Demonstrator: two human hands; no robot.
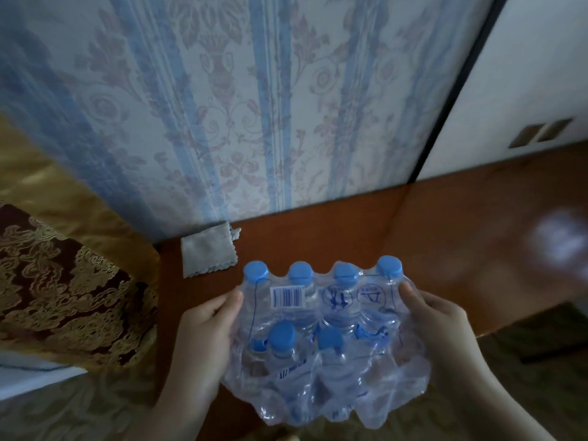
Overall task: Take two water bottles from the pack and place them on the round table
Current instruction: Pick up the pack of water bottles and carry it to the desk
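Six blue-capped bottles counted in the shrink-wrapped pack (321,342), lower centre of frame, clamped between left hand (203,338) and right hand (436,332). Best steadied one-handed while tearing the film.

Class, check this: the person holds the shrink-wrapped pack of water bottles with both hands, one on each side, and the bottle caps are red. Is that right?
Not quite. The head view shows the caps are blue, not red. The rest stands: the left hand and right hand hold the shrink-wrapped pack of water bottles, one on each side.
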